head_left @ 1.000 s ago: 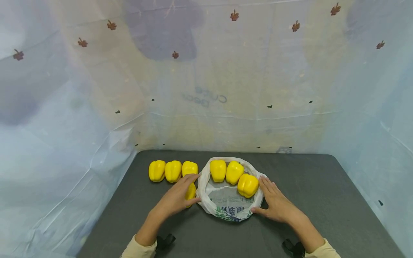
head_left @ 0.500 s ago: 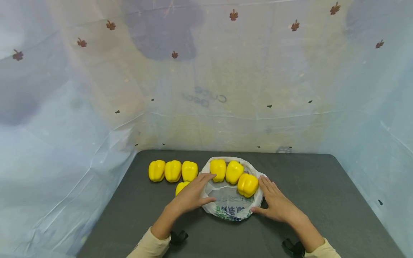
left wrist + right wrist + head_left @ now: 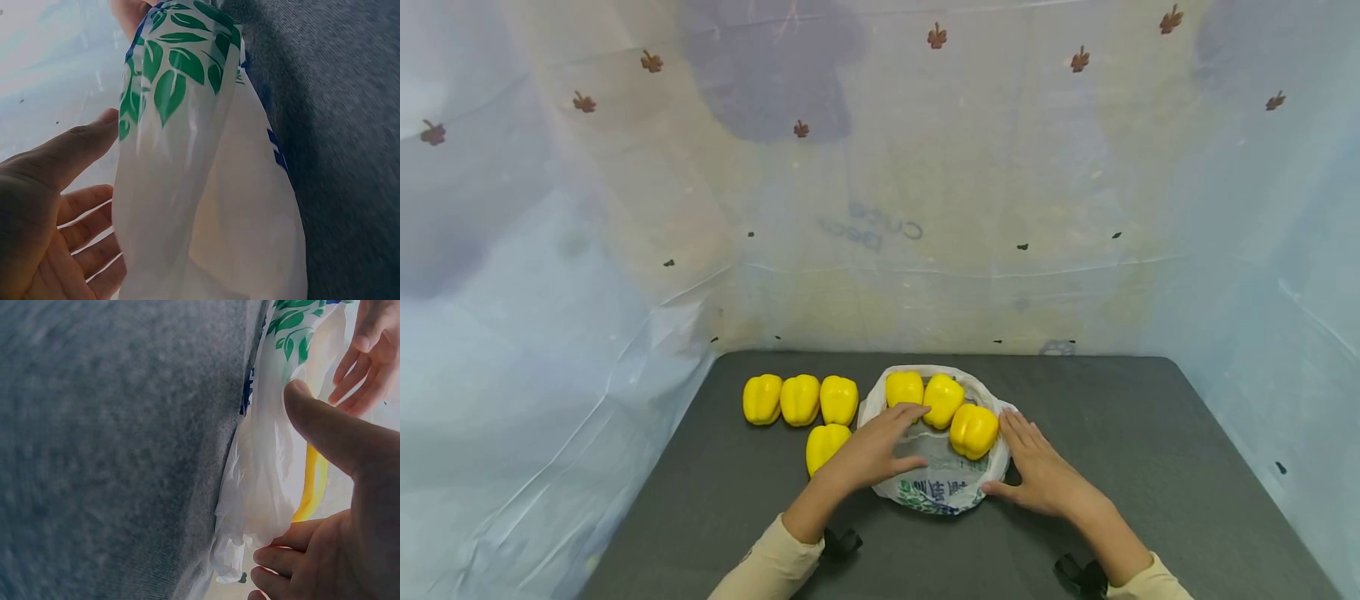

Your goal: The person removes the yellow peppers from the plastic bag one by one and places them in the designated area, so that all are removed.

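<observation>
A white plastic bag (image 3: 917, 500) with green leaf print stands with its mouth spread round on the table. Inside it lie three yellow bell peppers (image 3: 974, 432) along the far and right sides. My left hand (image 3: 880, 450) reaches over the bag's left rim, fingers straight and thumb apart, holding nothing. Its fingertips overlap the peppers at the back of the bag. My right hand (image 3: 1041, 471) rests against the bag's right rim with extended fingers. In the right wrist view its thumb and fingertips lie at the bag's side (image 3: 269, 462).
Left of the bag, three yellow bell peppers (image 3: 800, 400) stand in a row at the back. One more bell pepper (image 3: 826, 444) sits in front of them, partly behind my left forearm. A patterned curtain (image 3: 880, 292) surrounds the dark table (image 3: 1135, 433).
My left hand has moved right, from beside the bag's left rim to over its opening, uncovering the pepper in front of the row. The right hand stays at the right rim.
</observation>
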Demonstrator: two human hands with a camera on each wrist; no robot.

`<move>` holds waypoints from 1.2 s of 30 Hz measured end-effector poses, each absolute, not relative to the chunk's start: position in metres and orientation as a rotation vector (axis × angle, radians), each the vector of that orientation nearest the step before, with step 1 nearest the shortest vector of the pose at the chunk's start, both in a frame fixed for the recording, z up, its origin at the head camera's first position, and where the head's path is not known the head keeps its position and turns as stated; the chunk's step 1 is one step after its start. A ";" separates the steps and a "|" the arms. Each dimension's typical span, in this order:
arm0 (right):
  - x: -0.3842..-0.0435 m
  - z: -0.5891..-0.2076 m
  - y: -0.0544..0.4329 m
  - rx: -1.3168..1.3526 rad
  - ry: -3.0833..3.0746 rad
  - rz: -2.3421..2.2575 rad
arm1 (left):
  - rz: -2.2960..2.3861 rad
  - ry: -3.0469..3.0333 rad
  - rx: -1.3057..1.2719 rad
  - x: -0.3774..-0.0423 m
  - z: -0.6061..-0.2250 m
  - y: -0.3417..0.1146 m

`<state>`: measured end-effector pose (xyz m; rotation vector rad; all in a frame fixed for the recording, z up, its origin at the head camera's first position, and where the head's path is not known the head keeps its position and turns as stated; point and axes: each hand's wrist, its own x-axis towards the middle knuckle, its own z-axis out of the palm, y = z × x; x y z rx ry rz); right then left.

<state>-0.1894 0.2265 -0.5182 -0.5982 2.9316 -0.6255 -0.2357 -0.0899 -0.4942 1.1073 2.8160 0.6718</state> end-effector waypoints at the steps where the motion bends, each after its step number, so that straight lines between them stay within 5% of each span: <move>1: -0.189 -0.518 0.226 -0.597 2.929 -0.627 | 0.667 2.816 1.107 -0.236 -0.494 -0.087; 36: -0.190 -0.518 0.228 -0.595 2.934 -0.625 | 0.438 2.866 1.228 -0.265 -0.504 -0.026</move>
